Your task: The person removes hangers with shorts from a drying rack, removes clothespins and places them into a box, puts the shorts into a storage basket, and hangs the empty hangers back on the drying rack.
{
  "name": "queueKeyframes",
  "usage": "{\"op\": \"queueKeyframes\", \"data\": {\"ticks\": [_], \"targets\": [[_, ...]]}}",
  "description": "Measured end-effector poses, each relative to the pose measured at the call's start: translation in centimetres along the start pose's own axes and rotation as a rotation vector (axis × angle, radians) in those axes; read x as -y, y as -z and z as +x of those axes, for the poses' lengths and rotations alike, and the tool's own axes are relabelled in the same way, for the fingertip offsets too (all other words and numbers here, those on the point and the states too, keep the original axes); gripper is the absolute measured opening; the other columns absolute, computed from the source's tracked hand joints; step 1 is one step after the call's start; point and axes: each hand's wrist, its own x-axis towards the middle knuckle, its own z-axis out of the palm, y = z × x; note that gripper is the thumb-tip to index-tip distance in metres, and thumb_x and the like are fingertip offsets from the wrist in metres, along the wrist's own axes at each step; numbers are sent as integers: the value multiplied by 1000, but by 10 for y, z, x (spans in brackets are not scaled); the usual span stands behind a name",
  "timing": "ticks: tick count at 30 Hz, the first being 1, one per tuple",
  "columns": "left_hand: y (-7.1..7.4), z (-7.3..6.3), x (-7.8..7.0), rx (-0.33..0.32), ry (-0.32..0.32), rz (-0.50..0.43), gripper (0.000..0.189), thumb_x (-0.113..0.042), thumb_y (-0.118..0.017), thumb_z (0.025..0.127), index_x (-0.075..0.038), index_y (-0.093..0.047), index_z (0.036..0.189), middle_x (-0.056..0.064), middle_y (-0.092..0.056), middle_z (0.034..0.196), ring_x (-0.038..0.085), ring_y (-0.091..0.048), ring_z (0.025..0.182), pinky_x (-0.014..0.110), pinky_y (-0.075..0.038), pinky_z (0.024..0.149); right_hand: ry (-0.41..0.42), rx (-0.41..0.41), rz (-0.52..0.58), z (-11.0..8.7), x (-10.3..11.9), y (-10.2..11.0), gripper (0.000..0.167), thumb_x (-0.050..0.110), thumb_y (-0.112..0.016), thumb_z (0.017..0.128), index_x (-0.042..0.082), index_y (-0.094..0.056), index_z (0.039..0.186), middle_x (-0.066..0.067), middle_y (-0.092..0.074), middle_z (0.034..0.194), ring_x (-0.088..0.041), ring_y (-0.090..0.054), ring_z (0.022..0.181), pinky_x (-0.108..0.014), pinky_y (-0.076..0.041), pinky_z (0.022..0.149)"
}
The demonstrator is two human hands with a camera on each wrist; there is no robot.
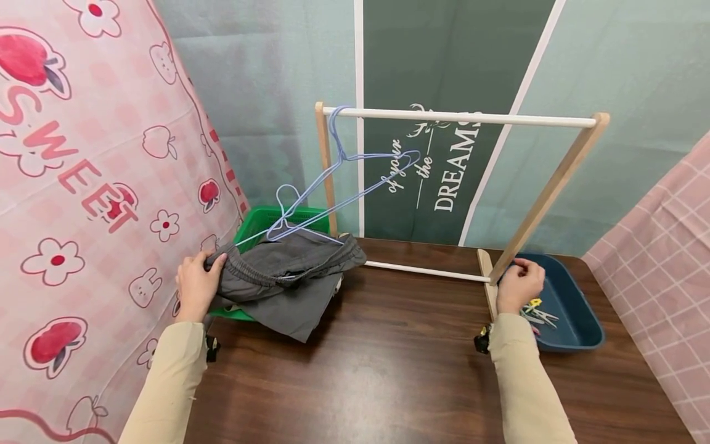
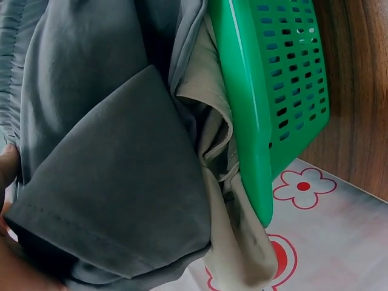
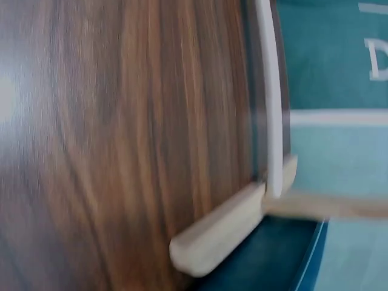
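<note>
My left hand grips the elastic waistband of grey shorts at its left end, thumb on top. In the left wrist view a hemmed leg of the grey shorts hangs by my fingers. One light-blue hanger stands up out of the waistband, its lower part hidden in the cloth. A second blue hanger hangs from the rack's white rod and overlaps the first. On the right, my right hand is over the dark blue tray, beside the rack's post; its fingertips are partly hidden.
The wooden rack with its white rod spans the table's back. A green basket stands under the shorts, with beige cloth in it. Several clothes pegs lie in the tray. Patterned curtains flank the wooden table.
</note>
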Motion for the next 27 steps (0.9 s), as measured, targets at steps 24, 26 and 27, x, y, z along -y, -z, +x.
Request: {"op": "queueKeyframes", "data": {"ticks": [24,26,27], "targets": [[0,-5,7,-9,-53,-45,39,-32,-49,99,4,-59,112,28,-51,113,44,-41,106,55,-24,96,193,1358,-29,-156,120,-111,69,33,-52,98,5,-19,152,-22,-27,155,-37,-27,143,-51,-26,115],[0,-5,7,-3,-67,-38,39,-31,-49,98,5,-58,112,29,-51,113,45,-41,106,55,-25,97,223,1411,-30,-161,124,-113,72,32,-53,98,6,-15,153,-24,-25,155,-39,-26,143,-52,-26,115],[1,-6,6,-2,-72,-32,39,-31,-49,98,5,-58,112,29,-51,113,45,-42,107,56,-25,97,239,1423,-37,-163,126,-113,72,31,-54,98,7,-15,153,-25,-26,154,-39,-28,142,-52,-27,114]]}}
